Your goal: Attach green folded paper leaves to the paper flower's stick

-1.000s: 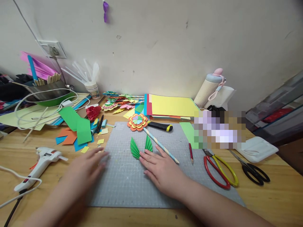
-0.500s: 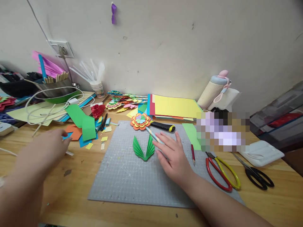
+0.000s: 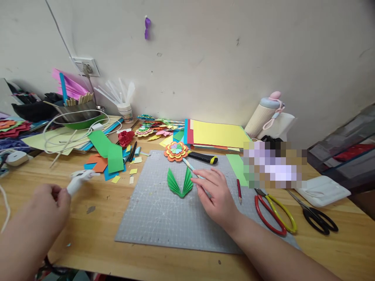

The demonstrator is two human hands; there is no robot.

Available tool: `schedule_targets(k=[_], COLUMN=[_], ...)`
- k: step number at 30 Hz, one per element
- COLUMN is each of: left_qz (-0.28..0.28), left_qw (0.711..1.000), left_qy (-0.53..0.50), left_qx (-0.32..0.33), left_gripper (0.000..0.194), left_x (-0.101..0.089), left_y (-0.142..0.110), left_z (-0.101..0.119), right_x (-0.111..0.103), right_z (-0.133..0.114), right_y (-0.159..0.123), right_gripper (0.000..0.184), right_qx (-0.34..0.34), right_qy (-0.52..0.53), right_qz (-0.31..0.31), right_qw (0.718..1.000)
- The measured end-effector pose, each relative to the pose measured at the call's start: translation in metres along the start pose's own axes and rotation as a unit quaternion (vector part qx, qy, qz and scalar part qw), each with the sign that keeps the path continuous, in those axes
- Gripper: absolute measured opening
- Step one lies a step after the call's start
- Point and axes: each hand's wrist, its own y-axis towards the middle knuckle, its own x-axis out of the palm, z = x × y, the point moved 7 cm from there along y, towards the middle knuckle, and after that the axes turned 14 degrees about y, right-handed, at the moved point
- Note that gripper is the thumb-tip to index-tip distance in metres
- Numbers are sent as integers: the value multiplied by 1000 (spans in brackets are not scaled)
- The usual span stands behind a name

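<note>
- The left hand (image 3: 48, 207) closes round a white plastic glue gun (image 3: 78, 182), at nine o'clock from the green pleated-paper leaves (image 3: 181, 185).
- The right hand (image 3: 216, 193), open, lies over the blue-and-cream striped stick (image 3: 189, 165) at the leaves' three o'clock.
- The leaves lie on the grey gridded mat (image 3: 164, 222), the layered multicoloured paper flower (image 3: 176, 151) at their twelve.

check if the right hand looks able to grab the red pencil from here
Likely yes: the red pencil lies on the mat close to the right hand, with only bare mat visible between them.
</note>
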Motion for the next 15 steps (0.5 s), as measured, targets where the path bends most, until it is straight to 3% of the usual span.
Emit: schedule_targets(k=[1, 3, 6, 8, 10, 12, 15], left_qz=[-5, 28, 68, 58, 38, 8, -23], left_qw=[1000, 998, 966, 937, 929, 916, 857], left_qy=[16, -58, -220, -286, -280, -249, -198], left_qx=[-15, 24, 119, 193, 240, 315, 476], left_gripper=[19, 15, 13, 11, 12, 12, 16], left_x=[-7, -20, -26, -20, -14, -13, -22], left_y=[-11, -34, -74, -105, -136, -165, -194], left_z=[13, 49, 108, 148, 181, 213, 248], right_x=[-1, 1, 24, 48, 64, 67, 60], right_z=[-3, -6, -5, -6, -14, -15, 3], right_y=[-1, -4, -14, -25, -31, -30, -33], right_gripper=[28, 28, 24, 31, 47, 44, 31], right_qx=[-1, 20, 141, 248, 296, 321, 386], right_qy=[34, 117, 270, 421, 563, 639, 670], right_qz=[6, 4, -47, -82, -75, -2, 158], right_qw=[999, 993, 951, 868, 768, 699, 614])
